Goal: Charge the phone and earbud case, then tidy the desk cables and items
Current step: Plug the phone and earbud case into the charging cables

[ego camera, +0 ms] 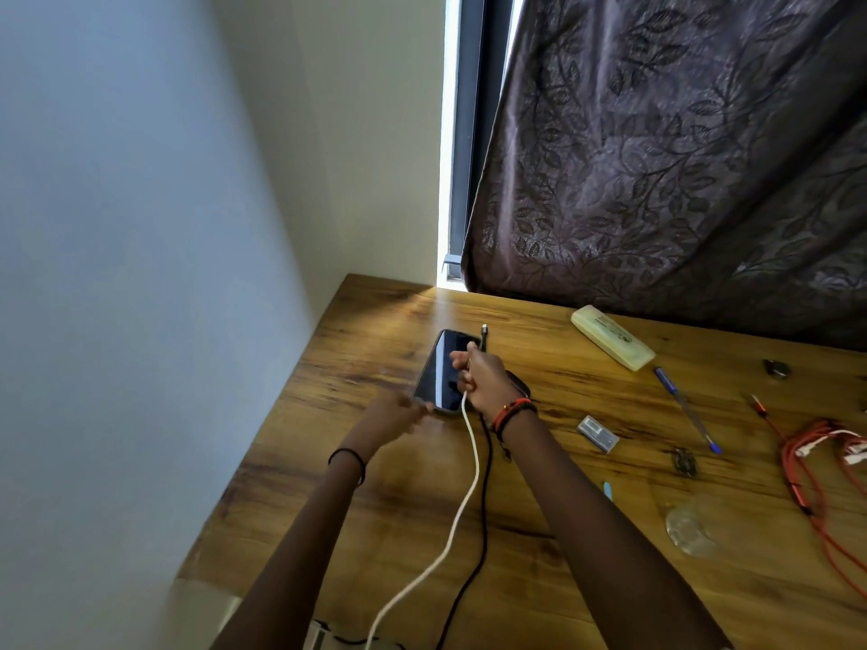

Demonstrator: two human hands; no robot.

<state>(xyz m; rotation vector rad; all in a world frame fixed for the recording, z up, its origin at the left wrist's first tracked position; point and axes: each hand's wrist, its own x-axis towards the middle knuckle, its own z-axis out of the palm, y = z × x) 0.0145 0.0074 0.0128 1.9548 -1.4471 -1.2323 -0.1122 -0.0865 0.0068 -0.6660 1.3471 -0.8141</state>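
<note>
White cable (pixel 474 443), black cable (pixel 485 509) clenched in right hand (pixel 485 375) above phone (pixel 438 368) (apparently unplugged); left hand (pixel 394 412) blurred, grip indeterminable. Tidying pending.

1 head view: wide, tilted, facing forward-down, close over desk (pixel 375 330) corner.

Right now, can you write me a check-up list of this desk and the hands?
Surface: wooden desk, dark grain.
Job's things: phone lying flat, screen dark; earbud case not made out.
Clutter: pale oblong case, blue pen, small clear box.
Hands: right hand grips both cables over the phone; left hand blurred, at the phone's near end.
Cables: white cable and black cable run from the near edge into the right hand; orange cables piled at right.
Surroundings: leaf-patterned curtain, window strip, pale wall.
</note>
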